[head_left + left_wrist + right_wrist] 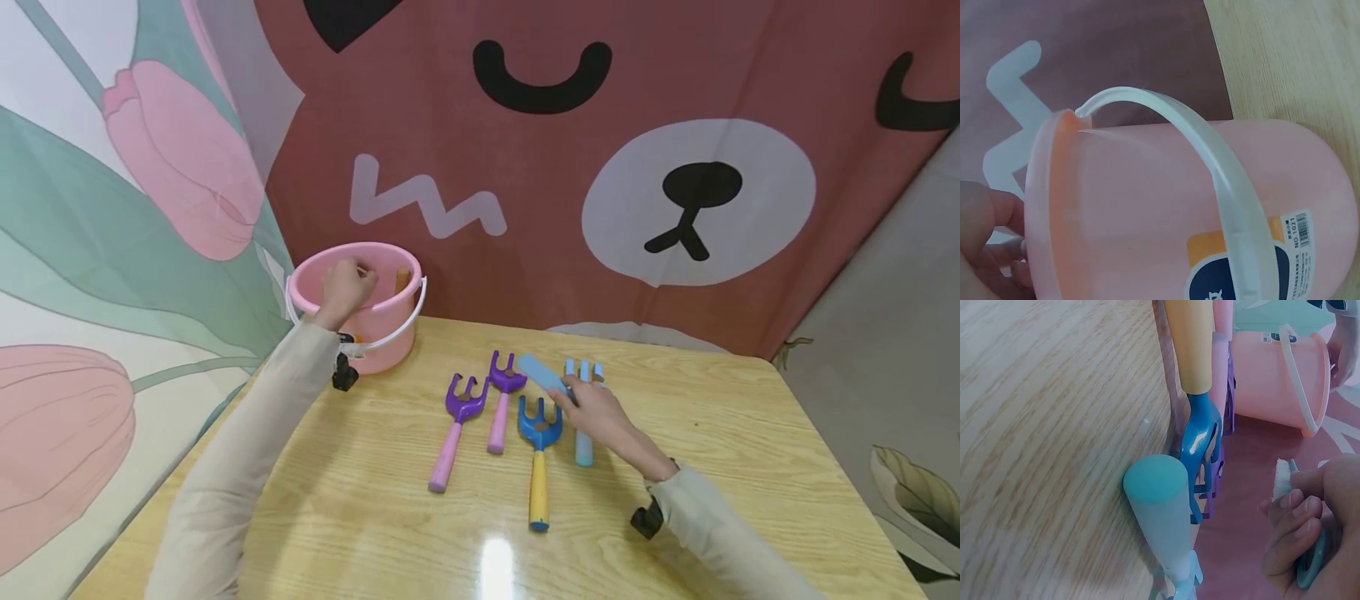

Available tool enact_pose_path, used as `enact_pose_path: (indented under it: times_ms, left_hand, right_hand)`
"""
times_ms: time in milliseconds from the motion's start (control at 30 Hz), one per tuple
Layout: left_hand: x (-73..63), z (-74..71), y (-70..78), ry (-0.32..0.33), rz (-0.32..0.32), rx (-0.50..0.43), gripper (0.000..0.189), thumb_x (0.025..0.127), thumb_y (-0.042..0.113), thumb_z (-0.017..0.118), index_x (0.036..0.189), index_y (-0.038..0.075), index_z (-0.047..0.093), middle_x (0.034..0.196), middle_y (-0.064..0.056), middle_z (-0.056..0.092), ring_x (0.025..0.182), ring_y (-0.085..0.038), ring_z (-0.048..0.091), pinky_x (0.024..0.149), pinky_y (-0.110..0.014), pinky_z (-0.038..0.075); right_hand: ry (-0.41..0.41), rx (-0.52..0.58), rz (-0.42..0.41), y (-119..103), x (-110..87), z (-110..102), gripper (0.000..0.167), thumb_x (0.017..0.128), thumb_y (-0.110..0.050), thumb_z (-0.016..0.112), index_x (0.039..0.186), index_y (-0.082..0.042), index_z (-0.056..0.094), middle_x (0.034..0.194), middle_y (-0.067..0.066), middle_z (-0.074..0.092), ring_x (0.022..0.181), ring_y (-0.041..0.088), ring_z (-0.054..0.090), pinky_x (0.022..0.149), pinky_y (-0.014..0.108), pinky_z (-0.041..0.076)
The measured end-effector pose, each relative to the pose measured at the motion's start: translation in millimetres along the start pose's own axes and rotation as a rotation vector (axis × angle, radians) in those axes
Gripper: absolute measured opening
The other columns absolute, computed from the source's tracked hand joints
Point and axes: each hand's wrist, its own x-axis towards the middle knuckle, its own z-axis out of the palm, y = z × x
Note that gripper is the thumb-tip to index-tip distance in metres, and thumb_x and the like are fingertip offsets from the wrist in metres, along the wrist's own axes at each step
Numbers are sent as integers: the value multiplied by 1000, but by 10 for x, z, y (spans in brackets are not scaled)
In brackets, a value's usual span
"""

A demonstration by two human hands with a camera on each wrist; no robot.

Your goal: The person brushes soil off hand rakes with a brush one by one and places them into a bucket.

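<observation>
One light-blue implement point(542, 373) was in the grasp of the right hand point(597, 412), the fingers bent around it; the hand hid part of it, so its full form could not be established; beside that hand lay a pale-blue rake point(584, 448); next came a blue rake with a yellow handle point(539, 475), then two purple rakes with pink handles, one nearer point(452, 440) and one farther point(501, 412), all on the wood-grain table point(337, 500); the left hand point(348, 290) was at the mouth of a pink bucket point(393, 357), fingers curled, though I could not tell whether they gripped anything; the bucket stood upright at the table's far left, white bail point(1229, 181) lowered across its labelled side; an orange-brown piece point(402, 280) showed inside; a bear-face backdrop point(540, 250) hung behind.
</observation>
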Motion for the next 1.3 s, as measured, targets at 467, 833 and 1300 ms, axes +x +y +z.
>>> enact_pose_path:
  times_ms: [467, 833, 1300]
  left_hand:
    - [-233, 101, 122, 259, 130, -69, 14, 91, 9, 54, 90, -3, 62, 73, -13, 56, 69, -30, 53, 62, -38, 38]
    - [-506, 155, 289, 308, 293, -213, 14, 89, 7, 58, 91, 0, 69, 71, -10, 61, 64, -22, 56, 60, -28, 40]
    - [-876, 398, 318, 179, 421, -255, 14, 87, 1, 57, 93, -2, 69, 67, -4, 56, 57, -14, 49, 53, -25, 39]
  right_hand:
    - [9, -11, -6, -22, -81, -40, 30, 104, -25, 54, 110, 4, 61, 53, -5, 43, 43, 9, 37, 45, 27, 35]
    - [36, -39, -9, 8, -138, -137, 43, 104, -26, 54, 124, 11, 57, 53, -5, 44, 44, 8, 38, 46, 28, 36]
    - [53, -30, -30, 31, -137, -145, 37, 103, -23, 56, 118, 10, 59, 54, -5, 43, 43, 8, 36, 43, 25, 31]
